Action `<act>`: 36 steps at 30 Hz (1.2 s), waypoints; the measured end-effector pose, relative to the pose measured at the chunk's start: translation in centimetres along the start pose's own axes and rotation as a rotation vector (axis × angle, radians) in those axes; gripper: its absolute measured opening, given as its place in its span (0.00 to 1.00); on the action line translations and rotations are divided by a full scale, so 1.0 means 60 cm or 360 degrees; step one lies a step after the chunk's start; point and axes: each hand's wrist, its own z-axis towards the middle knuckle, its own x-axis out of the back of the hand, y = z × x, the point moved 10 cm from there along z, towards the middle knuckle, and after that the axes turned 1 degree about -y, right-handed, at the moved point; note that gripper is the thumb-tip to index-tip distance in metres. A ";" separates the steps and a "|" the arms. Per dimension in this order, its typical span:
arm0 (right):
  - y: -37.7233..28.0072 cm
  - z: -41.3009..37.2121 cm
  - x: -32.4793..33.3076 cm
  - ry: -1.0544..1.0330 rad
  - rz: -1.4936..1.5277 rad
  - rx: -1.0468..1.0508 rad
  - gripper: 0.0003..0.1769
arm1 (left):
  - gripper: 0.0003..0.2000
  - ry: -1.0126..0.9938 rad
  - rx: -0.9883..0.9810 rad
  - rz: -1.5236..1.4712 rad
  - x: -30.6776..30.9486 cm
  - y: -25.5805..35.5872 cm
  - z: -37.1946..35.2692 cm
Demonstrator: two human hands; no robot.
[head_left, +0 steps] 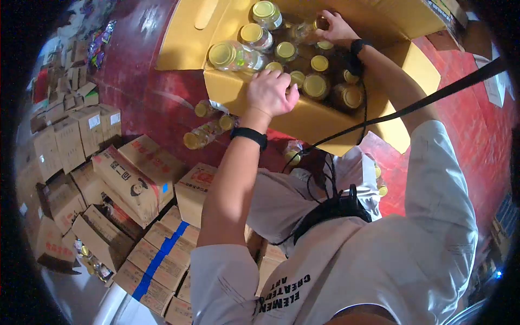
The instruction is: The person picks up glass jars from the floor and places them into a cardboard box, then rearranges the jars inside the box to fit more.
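A large yellow cardboard box stands open in front of me, holding many clear jars with gold lids. My left hand lies at its near rim with fingers curled over the edge, close to a jar's gold lid. Inside the far part of the box, my right hand has its fingers round the lidded end of a tilted jar. A larger jar leans at the box's left side, beside two upright jars.
Loose jars lie on the red floor below the box. Stacked brown cartons fill the left side, some bound with blue tape. A black strap crosses before my right arm.
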 end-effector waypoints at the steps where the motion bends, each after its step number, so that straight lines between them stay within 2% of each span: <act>1: 0.003 -0.005 0.004 0.0066 0.0060 0.0056 0.44 | 0.08 0.0000 0.0003 -0.0006 0.000 0.000 -0.001; 3: -0.016 -0.019 0.014 0.0126 0.0125 0.0114 0.44 | 0.08 -0.0004 0.0013 -0.0009 0.001 -0.001 -0.003; 5: -0.005 -0.040 0.029 0.0147 0.0158 -0.0098 0.34 | 0.08 -0.0020 0.0030 -0.0032 -0.003 -0.002 -0.005; 6: -0.016 -0.039 0.043 0.0140 0.0155 -0.0098 0.34 | 0.08 -0.0020 0.0036 -0.0035 -0.005 -0.003 -0.005; 8: -0.044 -0.033 0.038 -0.0112 -0.0242 0.0003 0.34 | 0.08 0.0010 0.0011 -0.0044 -0.003 -0.003 -0.006; 9: -0.058 -0.024 0.028 -0.0155 -0.0440 0.0197 0.36 | 0.08 0.0011 0.0010 -0.0046 -0.004 -0.003 -0.006; 10: -0.058 -0.023 0.027 -0.0151 -0.0443 0.0196 0.36 | 0.08 0.0017 0.0003 -0.0029 -0.003 -0.003 -0.006; 12: -0.052 -0.027 0.011 -0.0397 -0.0676 0.0004 0.37 | 0.08 0.0024 -0.0019 -0.0012 -0.002 0.001 -0.004; 19: -0.048 0.012 -0.007 -0.0198 -0.0623 0.0160 0.40 | 0.10 -0.0018 0.0037 0.0067 -0.010 -0.005 -0.007; 23: -0.094 -0.004 0.006 -0.0256 -0.0732 0.0093 0.39 | 0.08 0.0036 -0.0017 0.0052 -0.002 0.000 -0.005; 26: -0.126 -0.003 -0.009 -0.0321 -0.0756 0.0250 0.37 | 0.09 0.0103 -0.0059 0.0014 -0.006 -0.002 -0.005; 28: -0.129 0.014 -0.040 -0.0382 -0.0811 0.0432 0.33 | 0.10 0.0023 -0.0060 0.0060 -0.024 -0.005 -0.001; 30: -0.123 0.030 -0.057 -0.0395 -0.0888 0.0403 0.31 | 0.11 -0.0469 0.0050 0.0217 -0.056 -0.015 0.000; 32: -0.141 0.047 -0.039 -0.0273 -0.0740 0.0315 0.31 | 0.10 0.0022 -0.0074 0.0168 -0.024 -0.008 -0.003; 36: -0.126 0.034 -0.033 -0.0278 -0.0717 0.0266 0.31 | 0.08 0.0084 -0.0096 0.0084 -0.015 0.001 -0.006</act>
